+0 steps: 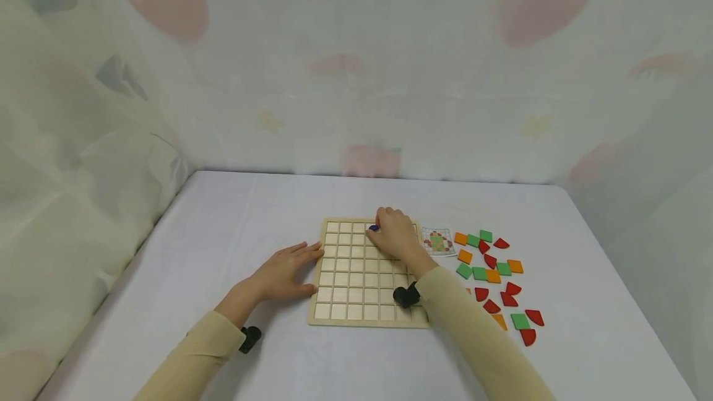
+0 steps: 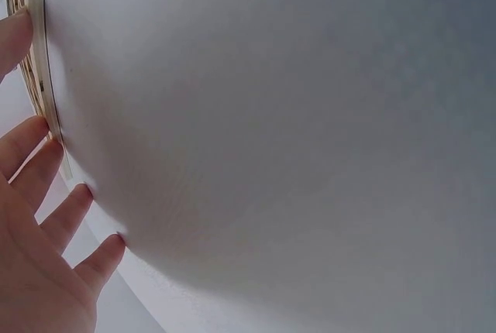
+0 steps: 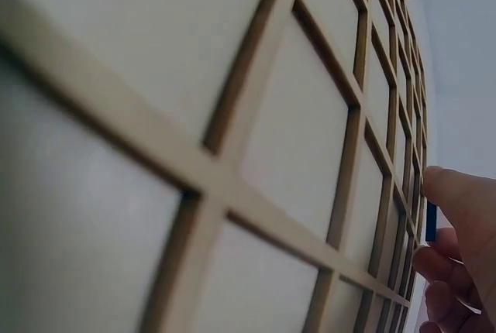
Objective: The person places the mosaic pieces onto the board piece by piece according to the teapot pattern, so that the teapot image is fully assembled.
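To the left of the grip, the left hand lay with its fingers spread, grasping nothing, its thumb and some fingertips at the near-side left rim of a wooden grid board. The right hand pinched a blue piece between thumb and fingers above the board's far row of cells; it was probably a flat tile, though the fingers hid most of its outline. Just right of that grip, beside the board, lay a printed pattern card. Farther right of the grip, orange squares, green squares and red quarter-circle tiles lay scattered on the white cloth, many nearer the person than the grip was.
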Demonstrator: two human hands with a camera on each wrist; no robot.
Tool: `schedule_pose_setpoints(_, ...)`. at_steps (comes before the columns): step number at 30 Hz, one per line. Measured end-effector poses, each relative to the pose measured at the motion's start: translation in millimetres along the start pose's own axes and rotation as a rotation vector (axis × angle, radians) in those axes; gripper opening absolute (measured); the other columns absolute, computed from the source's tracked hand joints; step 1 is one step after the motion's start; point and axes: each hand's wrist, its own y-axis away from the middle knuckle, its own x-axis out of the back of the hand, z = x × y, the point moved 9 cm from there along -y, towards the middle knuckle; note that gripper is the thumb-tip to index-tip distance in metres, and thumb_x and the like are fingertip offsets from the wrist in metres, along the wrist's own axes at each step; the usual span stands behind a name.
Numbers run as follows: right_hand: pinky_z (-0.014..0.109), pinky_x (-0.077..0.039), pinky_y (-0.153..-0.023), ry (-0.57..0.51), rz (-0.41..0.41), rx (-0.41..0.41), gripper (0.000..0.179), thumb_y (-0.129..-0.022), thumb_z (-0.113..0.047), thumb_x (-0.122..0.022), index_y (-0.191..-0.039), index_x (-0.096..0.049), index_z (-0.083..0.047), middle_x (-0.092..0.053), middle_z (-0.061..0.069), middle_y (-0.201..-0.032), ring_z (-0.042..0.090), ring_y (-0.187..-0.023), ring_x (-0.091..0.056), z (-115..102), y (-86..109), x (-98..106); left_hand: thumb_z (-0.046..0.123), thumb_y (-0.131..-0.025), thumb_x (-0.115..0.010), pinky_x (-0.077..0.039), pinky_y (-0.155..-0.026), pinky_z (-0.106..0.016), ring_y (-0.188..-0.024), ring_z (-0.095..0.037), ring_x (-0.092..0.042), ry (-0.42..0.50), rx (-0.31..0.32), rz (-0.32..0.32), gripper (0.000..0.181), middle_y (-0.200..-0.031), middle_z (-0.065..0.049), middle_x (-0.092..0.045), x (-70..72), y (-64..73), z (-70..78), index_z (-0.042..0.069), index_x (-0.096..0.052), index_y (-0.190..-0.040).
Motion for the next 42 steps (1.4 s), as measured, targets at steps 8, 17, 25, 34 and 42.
schedule_pose_setpoints(8, 0.032, -0.043, -0.061, 0.049, -0.015, -0.020, 0.029, -0.084, -0.040, -0.063, -0.081, -0.053, -0.012, -0.053, 0.000, -0.076, 0.017, -0.069, -0.049, 1.3, -6.3, -5.6, 0.038, -0.077, -0.070, -0.029, -0.103, -0.055, -0.133, -0.035, -0.032, -0.001, -0.003, -0.001, 0.072, -0.147, -0.005, -0.035, 0.5, 0.7, 0.5, 0.011, -0.043, -0.138)
schedule_pose_setpoints(17, 0.032, -0.043, -0.063, 0.072, -0.037, -0.026, 0.028, -0.085, -0.040, -0.061, -0.077, -0.054, -0.014, -0.050, -0.001, -0.075, 0.017, -0.069, -0.048, 0.8, -7.7, -6.6, 0.037, -0.078, -0.070, -0.029, -0.104, -0.055, -0.133, -0.036, -0.033, 0.000, -0.008, -0.001, 0.071, -0.147, -0.006, -0.035, 2.3, 1.3, 2.2, 0.011, -0.043, -0.138)
schedule_pose_setpoints(25, 0.031, -0.044, -0.063, 0.027, -0.036, 0.008, 0.025, -0.085, -0.038, -0.063, -0.086, -0.059, -0.014, -0.055, 0.000, -0.080, 0.016, -0.069, -0.050, 3.6, -6.3, -7.4, 0.038, -0.077, -0.070, -0.029, -0.103, -0.055, -0.133, -0.035, -0.032, -0.001, 0.000, -0.006, 0.072, -0.147, -0.005, -0.034, 1.5, 0.7, 1.7, 0.011, -0.042, -0.138)
schedule_pose_setpoints(34, 0.029, -0.045, -0.062, -0.061, -0.064, 0.050, 0.021, -0.085, -0.033, -0.064, -0.092, -0.063, -0.013, -0.057, 0.001, -0.086, 0.014, -0.070, -0.051, 4.3, -0.4, -3.8, 0.037, -0.077, -0.070, -0.029, -0.103, -0.055, -0.133, -0.035, -0.032, 0.001, 0.000, -0.005, 0.072, -0.147, -0.005, -0.035, 0.7, 1.1, 1.6, 0.010, -0.043, -0.138)
schedule_pose_setpoints(42, 0.029, -0.043, -0.061, -0.063, -0.065, 0.042, 0.015, -0.086, -0.028, -0.064, -0.087, -0.062, -0.013, -0.054, 0.000, -0.080, 0.015, -0.070, -0.049, 5.6, -1.2, -4.5, 0.036, -0.077, -0.071, -0.030, -0.103, -0.056, -0.133, -0.035, -0.033, 0.000, 0.001, -0.002, 0.072, -0.147, -0.006, -0.035, 1.7, 1.1, 2.6, 0.010, -0.043, -0.138)
